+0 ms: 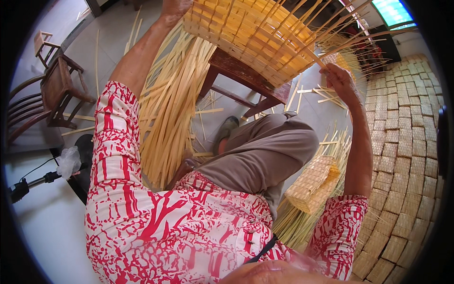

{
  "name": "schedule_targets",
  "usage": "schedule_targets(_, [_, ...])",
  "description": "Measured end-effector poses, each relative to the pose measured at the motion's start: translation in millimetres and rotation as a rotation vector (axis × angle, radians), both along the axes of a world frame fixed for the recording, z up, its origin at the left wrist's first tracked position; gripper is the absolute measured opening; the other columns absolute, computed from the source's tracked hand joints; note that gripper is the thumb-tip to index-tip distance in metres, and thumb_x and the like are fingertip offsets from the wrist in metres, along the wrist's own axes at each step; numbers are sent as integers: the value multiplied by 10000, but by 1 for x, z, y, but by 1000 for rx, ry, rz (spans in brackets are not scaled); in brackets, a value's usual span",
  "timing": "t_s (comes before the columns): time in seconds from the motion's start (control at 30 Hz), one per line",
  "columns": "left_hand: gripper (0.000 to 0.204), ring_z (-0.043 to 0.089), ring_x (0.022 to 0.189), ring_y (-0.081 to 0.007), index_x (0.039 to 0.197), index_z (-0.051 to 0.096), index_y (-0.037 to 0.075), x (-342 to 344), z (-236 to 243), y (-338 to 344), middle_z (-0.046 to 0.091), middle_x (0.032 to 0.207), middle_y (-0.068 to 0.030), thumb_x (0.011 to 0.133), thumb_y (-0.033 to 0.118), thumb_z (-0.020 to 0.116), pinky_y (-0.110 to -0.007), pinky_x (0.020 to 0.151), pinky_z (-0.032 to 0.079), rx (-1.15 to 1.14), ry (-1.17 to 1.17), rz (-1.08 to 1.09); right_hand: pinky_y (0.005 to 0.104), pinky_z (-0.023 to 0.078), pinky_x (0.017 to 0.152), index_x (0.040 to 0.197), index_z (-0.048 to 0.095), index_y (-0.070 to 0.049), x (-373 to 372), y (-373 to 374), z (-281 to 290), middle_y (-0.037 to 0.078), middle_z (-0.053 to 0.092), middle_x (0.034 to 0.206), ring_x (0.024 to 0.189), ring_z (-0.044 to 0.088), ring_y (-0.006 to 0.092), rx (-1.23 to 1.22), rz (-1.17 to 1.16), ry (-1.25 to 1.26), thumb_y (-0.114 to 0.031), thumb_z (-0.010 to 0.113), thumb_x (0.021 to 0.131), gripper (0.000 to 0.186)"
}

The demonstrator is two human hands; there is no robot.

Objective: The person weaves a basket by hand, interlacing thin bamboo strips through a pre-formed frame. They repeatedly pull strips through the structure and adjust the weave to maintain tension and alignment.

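A half-woven basket (250,35) of yellow bamboo-like strips is tilted above a dark red wooden stool (236,71), with long loose strip ends sticking out at its upper right. At the basket's left end, my left hand (177,8) is closed on its edge; the top of the picture cuts off most of its fingers. My right hand (339,79) is beside the basket's right corner, its fingers pinched around one flat strip (318,59) that runs up from the weave.
Long flat strips (165,109) lie heaped left of the stool. A small woven basket (309,184) sits on more strips near my right arm. Many woven pieces (397,142) stand in rows at the right. A wooden chair (61,90) is at the left.
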State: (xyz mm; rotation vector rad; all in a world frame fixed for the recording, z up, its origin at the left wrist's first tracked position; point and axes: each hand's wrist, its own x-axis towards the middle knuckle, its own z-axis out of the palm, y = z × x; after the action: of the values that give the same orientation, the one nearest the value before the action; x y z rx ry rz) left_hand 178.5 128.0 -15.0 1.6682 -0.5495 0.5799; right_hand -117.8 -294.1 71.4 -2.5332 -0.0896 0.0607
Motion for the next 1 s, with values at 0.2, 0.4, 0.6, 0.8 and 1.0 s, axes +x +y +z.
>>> schedule_targets(0.2, [249, 608, 746, -77, 1115, 683, 61, -5, 0, 5, 673, 814, -4, 898, -14, 585, -267, 673, 515, -24, 4, 36, 249, 355, 545, 1008, 658, -29, 15, -4, -6, -31, 447, 623, 570, 424, 57, 28, 38, 9, -209, 537, 1056, 222])
schedule_targets(0.4, [356, 664, 779, -201, 1238, 592, 59, -36, 13, -6, 680, 916, -101, 892, 20, 666, -324, 724, 545, -7, -154, 190, 251, 363, 547, 1011, 659, -44, 13, -12, -17, -37, 456, 619, 573, 430, 53, 98, 0, 9, -204, 535, 1055, 207])
schedule_targets(0.6, [383, 621, 994, -264, 1221, 553, 17, -74, 26, -7, 596, 1062, -147, 863, 39, 688, -369, 863, 520, 175, -444, 356, 266, 393, 555, 1008, 665, -28, -10, 12, -12, -16, 469, 640, 589, 449, 73, -56, -109, -125, -178, 554, 1038, 189])
schedule_targets(0.8, [370, 686, 943, -229, 1168, 639, 84, -83, 18, -1, 657, 1191, -80, 833, 109, 793, -350, 719, 569, 39, -352, 381, 267, 378, 542, 1014, 661, -25, -5, 15, -13, -16, 448, 646, 577, 418, 77, 65, -49, -135, -152, 542, 1043, 176])
schedule_targets(1.0, [328, 684, 913, -213, 1223, 642, 86, -110, 29, -44, 664, 1153, -92, 903, 29, 689, -337, 744, 570, 383, -549, -56, 269, 371, 539, 1007, 645, -16, -10, 17, -14, -2, 436, 648, 578, 409, 82, 50, -64, -147, -154, 534, 1047, 182])
